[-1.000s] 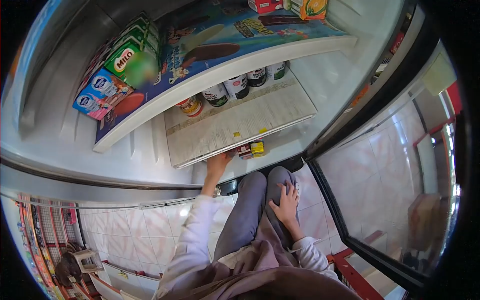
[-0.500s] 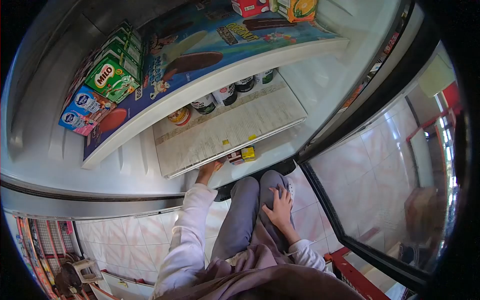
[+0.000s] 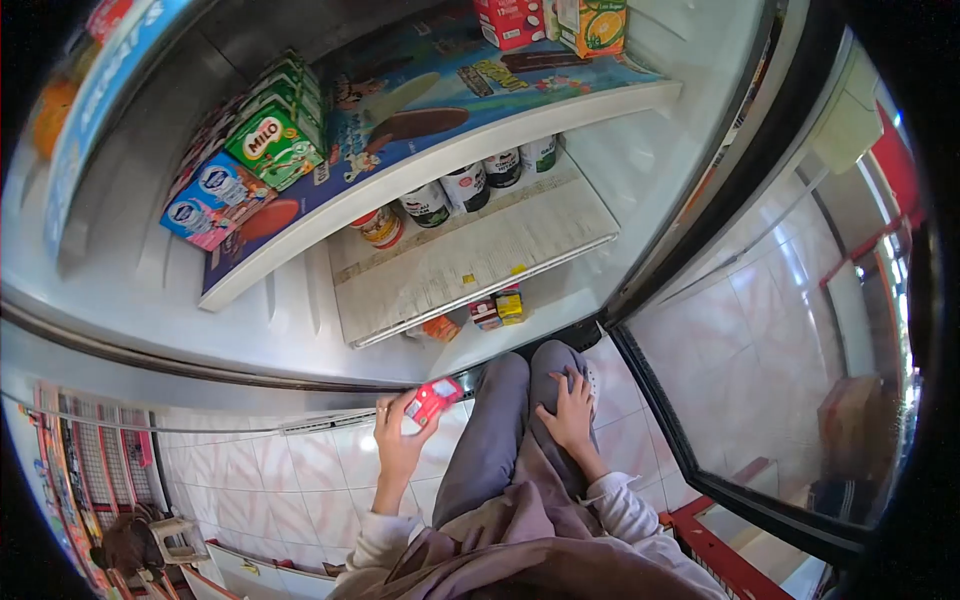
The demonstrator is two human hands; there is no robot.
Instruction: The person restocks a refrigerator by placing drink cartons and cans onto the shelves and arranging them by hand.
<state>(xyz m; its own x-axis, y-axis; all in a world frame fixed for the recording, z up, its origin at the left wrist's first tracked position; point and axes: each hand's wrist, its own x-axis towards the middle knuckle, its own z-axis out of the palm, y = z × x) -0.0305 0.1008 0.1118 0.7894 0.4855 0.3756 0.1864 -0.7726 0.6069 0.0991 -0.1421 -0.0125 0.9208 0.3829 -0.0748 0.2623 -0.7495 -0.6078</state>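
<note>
Left hand (image 3: 398,440) grip closed around a small red carton (image 3: 432,400) outside the open fridge (image 3: 300,330), right hand (image 3: 570,410) open, flat on knee (image 3: 555,365).

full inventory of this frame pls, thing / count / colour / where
Small carton: 1, red, held in the left hand, outside the fridge.
Milo cartons: several, green, upper shelf, left.
Milk cartons: about 2, blue and pink, upper shelf, in front of the green ones.
Juice cartons: 2, red and orange-green, upper shelf, right end.
Cans: about 5, mostly dark and white, one orange, back of the middle shelf.
Small packs: about 3, red, yellow, orange, fridge floor under the middle shelf.
Fridge door: 1, glass with a dark frame, open at right.
Floor tiles: white.
Left hand: grips the red carton.
Right hand: open, rests on the knee.
</note>
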